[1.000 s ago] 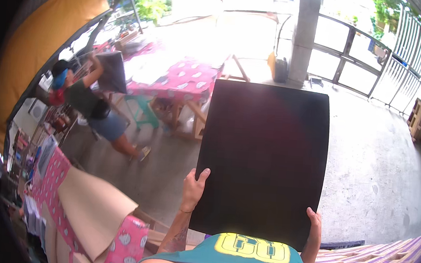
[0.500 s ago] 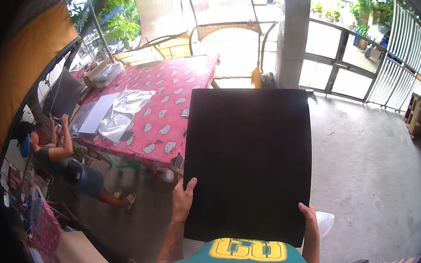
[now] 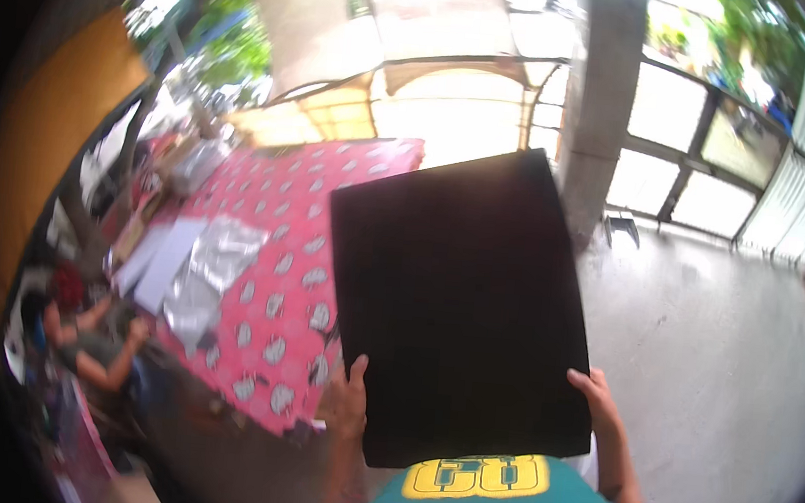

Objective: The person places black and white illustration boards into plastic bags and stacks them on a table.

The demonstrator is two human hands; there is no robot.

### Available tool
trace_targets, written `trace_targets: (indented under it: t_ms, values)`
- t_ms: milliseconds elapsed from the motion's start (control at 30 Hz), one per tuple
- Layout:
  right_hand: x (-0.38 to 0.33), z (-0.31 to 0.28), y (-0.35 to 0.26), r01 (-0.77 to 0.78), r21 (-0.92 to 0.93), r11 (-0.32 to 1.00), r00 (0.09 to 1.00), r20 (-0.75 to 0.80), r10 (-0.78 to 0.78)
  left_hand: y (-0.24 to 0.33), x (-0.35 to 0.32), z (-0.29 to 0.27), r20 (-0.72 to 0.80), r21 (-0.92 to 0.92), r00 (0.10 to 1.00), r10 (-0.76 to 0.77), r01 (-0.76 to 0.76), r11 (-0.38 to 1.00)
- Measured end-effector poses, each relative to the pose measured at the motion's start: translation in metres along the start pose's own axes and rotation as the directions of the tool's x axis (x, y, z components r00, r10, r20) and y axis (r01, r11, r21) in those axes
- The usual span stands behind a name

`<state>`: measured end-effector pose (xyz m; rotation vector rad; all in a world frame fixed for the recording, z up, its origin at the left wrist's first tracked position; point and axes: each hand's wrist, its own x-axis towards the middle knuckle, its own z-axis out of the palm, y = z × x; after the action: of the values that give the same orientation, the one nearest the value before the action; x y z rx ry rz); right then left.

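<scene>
A large black rectangular board (image 3: 459, 313) is held up in front of my body, its far end tipped toward the left. My left hand (image 3: 349, 399) grips its left edge near the bottom, thumb over the front face. On the opposite edge my right hand (image 3: 596, 396) has its thumb on the front and its fingers hidden behind. The board's lower edge reaches my green shirt. Beyond its left side stands a table with a pink patterned cover (image 3: 304, 244).
Clear plastic sheeting (image 3: 216, 275) and white sheets (image 3: 161, 261) lie on the table. A co-worker (image 3: 97, 350) is at its left side. A concrete pillar (image 3: 603, 107) and a metal gate (image 3: 695, 142) stand ahead to the right. A dustpan-like object (image 3: 622, 231) rests on the concrete floor (image 3: 696, 369).
The board has tilted, its far end swinging left, with both hands still on it. The view has turned and the table appears closer. The co-worker no longer holds up the dark sheet.
</scene>
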<state>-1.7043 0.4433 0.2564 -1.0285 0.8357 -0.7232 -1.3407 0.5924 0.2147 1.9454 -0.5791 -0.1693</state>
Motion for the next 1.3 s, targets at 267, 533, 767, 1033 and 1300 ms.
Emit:
trace_targets:
  t_ms: [267, 533, 767, 1033, 1300]
  values:
    - [0.222, 0.027, -0.036, 0.166, -0.294, 0.941, 0.946, 0.317, -0.068, 0.021, 0.104, 0.101, 0.311, -0.417, 0.936, -0.167, 0.292, 0.861]
    - [0.360, 0.045, -0.058, 0.153, -0.216, 0.964, 0.904, 0.424, -0.048, 0.026, 0.192, 0.195, 0.253, -0.364, 0.953, -0.169, 0.256, 0.895]
    - [0.457, 0.062, -0.091, 0.089, -0.195, 0.977, 0.865, 0.501, 0.022, 0.038, 0.273, 0.225, 0.113, -0.367, 0.965, -0.236, 0.261, 0.893]
    - [0.598, 0.043, -0.111, -0.061, -0.267, 0.962, 0.840, 0.506, 0.194, 0.016, 0.336, 0.239, -0.193, -0.405, 0.910, -0.366, 0.266, 0.875]
    - [0.785, 0.034, -0.145, -0.175, -0.295, 0.939, 0.805, 0.506, 0.309, -0.005, 0.447, 0.351, -0.246, -0.423, 0.829, -0.503, 0.375, 0.825]
